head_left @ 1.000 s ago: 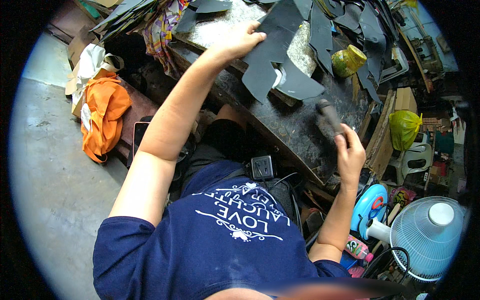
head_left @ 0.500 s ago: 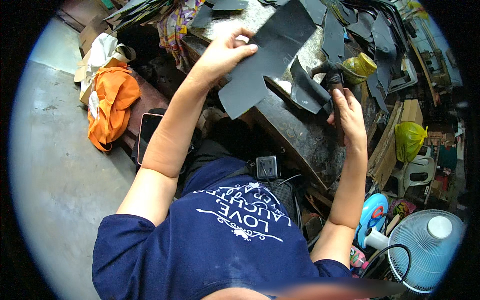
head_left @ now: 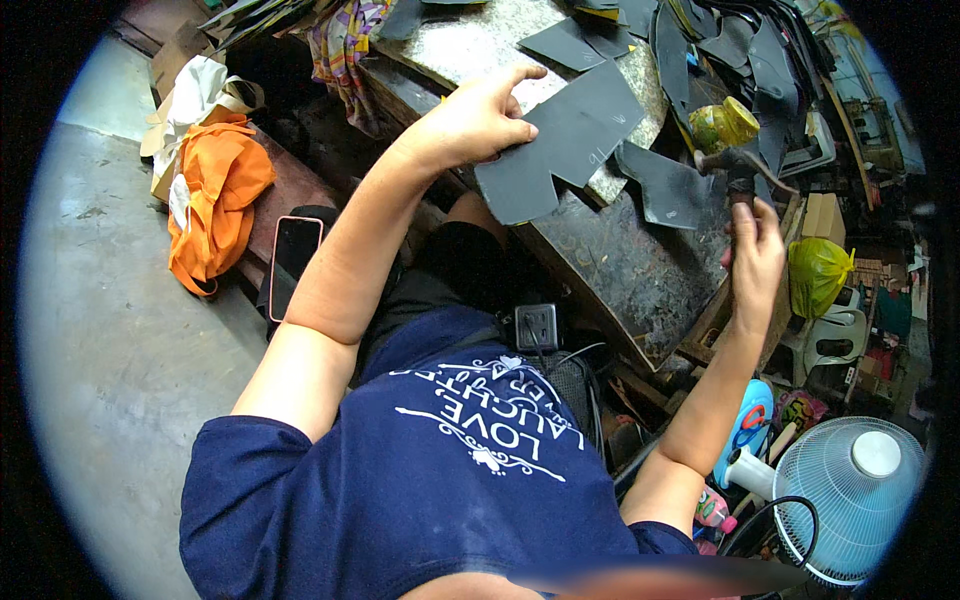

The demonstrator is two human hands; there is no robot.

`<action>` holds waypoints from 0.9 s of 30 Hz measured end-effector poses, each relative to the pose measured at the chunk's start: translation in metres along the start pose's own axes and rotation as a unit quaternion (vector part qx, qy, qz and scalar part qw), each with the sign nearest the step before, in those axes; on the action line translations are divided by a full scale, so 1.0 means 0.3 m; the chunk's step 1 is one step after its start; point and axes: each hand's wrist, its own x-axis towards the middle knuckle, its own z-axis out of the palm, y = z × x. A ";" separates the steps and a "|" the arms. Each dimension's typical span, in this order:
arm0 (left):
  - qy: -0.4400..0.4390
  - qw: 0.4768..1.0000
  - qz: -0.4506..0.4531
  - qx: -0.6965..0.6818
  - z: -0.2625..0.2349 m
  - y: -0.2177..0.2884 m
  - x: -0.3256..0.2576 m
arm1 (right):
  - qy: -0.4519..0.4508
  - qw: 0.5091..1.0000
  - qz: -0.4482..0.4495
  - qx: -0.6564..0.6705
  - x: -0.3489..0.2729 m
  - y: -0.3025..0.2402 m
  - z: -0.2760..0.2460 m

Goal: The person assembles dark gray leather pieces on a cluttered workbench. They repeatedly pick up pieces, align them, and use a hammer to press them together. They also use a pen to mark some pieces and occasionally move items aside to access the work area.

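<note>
My left hand point(head_left: 485, 122) pinches the left edge of a flat black cut-out sheet point(head_left: 580, 122), thumb on top and index finger stretched out beyond it. Part of that sheet lies over a pale speckled slab point(head_left: 480, 45), and its lower left end reaches past the slab. In my right hand point(head_left: 757, 255), the fingers are wrapped round the dark handle of a hammer point(head_left: 740, 163), its head up and away from the sheet. Between the two hands lies a smaller curved black piece point(head_left: 665, 190).
A worn dark workbench point(head_left: 625, 250) carries the slab. Stacked black pieces point(head_left: 770, 75) and a yellow-stained jar point(head_left: 722, 125) stand at the far right. A fan point(head_left: 850, 495) is near right. Left are an orange cloth point(head_left: 220, 190) and a phone point(head_left: 295, 255).
The larger sheet has come down flatter onto the slab, and my left index finger has straightened. My right hand has moved right with the hammer, away from the smaller piece.
</note>
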 end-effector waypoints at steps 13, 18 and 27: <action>0.066 0.997 -0.013 0.026 -0.001 -0.008 -0.024 | -0.041 0.948 -0.154 -0.274 -0.061 -0.244 0.265; 0.082 0.996 -0.038 0.001 0.019 -0.033 -0.017 | 0.054 0.989 -0.137 0.010 -0.059 -0.273 0.263; 0.098 0.994 -0.005 0.042 0.059 -0.037 0.013 | 0.041 0.975 -0.217 0.006 -0.074 -0.256 0.304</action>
